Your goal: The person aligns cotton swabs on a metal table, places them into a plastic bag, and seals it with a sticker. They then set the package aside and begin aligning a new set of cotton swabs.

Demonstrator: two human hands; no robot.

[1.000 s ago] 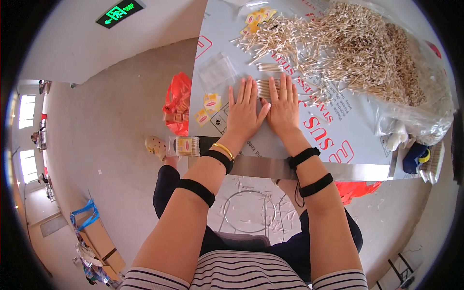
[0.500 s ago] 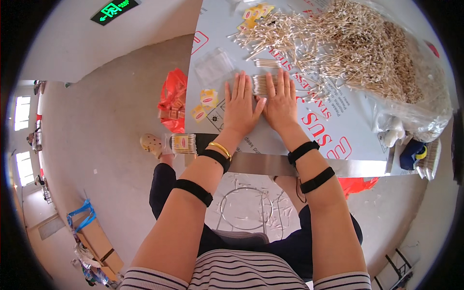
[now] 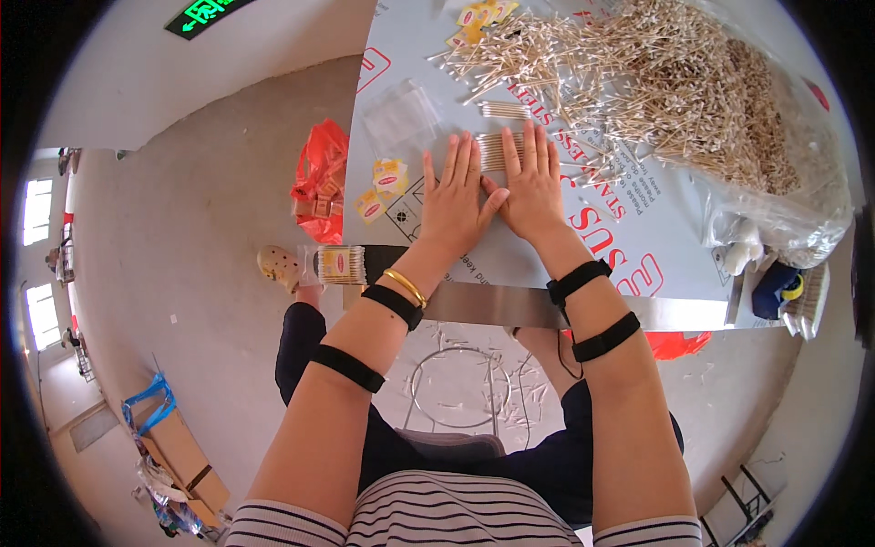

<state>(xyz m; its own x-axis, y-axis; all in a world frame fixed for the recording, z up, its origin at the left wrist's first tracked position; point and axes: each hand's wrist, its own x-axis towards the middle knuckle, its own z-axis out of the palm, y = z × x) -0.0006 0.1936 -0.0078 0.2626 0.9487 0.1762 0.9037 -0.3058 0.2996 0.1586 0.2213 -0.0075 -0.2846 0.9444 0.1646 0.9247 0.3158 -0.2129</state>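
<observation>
From afar, I see a table (image 3: 510,266) with red and black letters. A cotton swab heap (image 3: 702,100) sits at right. The left hand (image 3: 451,208) and right hand (image 3: 531,202) lie open, a swab row (image 3: 492,151) between their fingers. Yellow cards (image 3: 390,177) show red labels.

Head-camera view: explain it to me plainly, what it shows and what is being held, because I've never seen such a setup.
No machine here: these are a person's bare hands. A wide fisheye camera worn on the head looks down, so straight edges bend.

The left hand and right hand are open, palms down, at either end of a neat row of cotton swabs. Neither grips anything; the right fingers cover part of the row.

Also on the table are a smaller swab row, clear plastic sachets, yellow-and-white cards and, on the right, a loose swab heap beside a clear plastic bag.
</observation>
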